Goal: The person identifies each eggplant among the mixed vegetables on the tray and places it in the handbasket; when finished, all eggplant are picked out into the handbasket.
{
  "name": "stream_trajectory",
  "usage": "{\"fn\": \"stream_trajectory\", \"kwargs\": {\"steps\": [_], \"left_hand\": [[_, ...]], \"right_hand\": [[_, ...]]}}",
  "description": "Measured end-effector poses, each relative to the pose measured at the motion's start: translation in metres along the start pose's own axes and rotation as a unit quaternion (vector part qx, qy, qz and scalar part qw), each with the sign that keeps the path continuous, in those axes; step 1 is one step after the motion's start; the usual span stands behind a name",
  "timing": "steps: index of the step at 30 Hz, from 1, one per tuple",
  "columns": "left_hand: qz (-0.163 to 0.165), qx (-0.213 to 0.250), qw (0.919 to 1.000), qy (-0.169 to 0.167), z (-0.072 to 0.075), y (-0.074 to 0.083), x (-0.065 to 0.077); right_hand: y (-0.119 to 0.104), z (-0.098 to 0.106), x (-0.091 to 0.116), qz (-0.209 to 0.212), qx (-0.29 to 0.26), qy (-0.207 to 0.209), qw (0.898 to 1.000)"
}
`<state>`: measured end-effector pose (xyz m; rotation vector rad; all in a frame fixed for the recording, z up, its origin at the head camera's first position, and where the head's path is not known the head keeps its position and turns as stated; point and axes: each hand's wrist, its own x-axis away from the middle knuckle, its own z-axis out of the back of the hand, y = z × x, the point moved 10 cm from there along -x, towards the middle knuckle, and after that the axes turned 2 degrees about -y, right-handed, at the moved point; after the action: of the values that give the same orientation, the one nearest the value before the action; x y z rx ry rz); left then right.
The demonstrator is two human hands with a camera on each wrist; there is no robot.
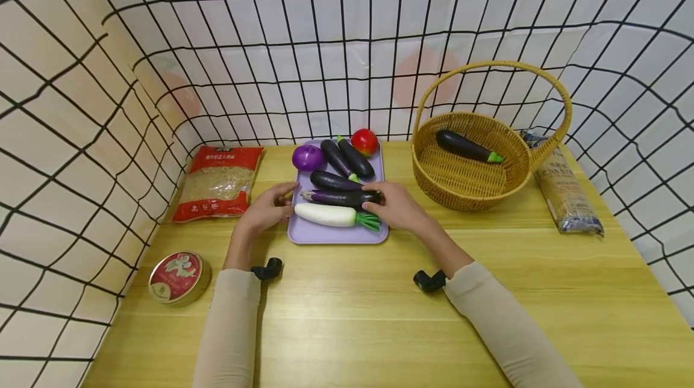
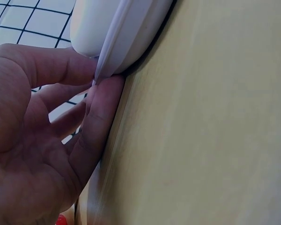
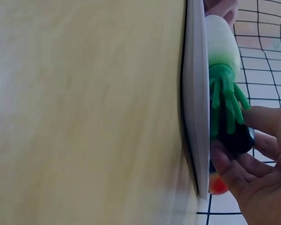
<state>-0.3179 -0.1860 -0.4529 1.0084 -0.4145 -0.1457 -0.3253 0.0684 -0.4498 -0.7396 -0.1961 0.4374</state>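
With your left hand [image 1: 268,207] you are pinching the left rim of the lilac tray [image 1: 338,241], thumb above and a finger below. With your right hand [image 1: 400,206] you are grasping the blunt right end of the front eggplant [image 1: 338,197], which is lying on the tray between the white radish [image 1: 325,215] and 3 other eggplants [image 1: 358,159]. You seem to be steadying the tray while securing that grasp. Lifting from here would be calling for a firm hold and care around the radish's green leaves [image 1: 368,221].

A booth-like workspace: wooden table [image 1: 347,322] within black-gridded walls [image 1: 355,20].
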Motion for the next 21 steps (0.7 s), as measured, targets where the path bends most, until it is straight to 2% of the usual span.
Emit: {"fn": "stream_trajectory", "kwargs": {"steps": [7,12,21], "left_hand": [[0.002,0.002,1.0,-0.001,0.0,-0.002,0.0],[0.001,-0.001,1.0,-0.002,0.001,-0.002,-0.001],[0.001,0.013,0.9999,-0.007,0.0,-0.005,-0.003]], "right_hand": [[0.001,0.018,0.012,0.004,-0.034,0.022,0.999],[0.001,0.037,0.024,0.004,-0.032,0.046,0.998],[0.013,0.072,0.049,-0.027,-0.028,0.062,0.997]]}}
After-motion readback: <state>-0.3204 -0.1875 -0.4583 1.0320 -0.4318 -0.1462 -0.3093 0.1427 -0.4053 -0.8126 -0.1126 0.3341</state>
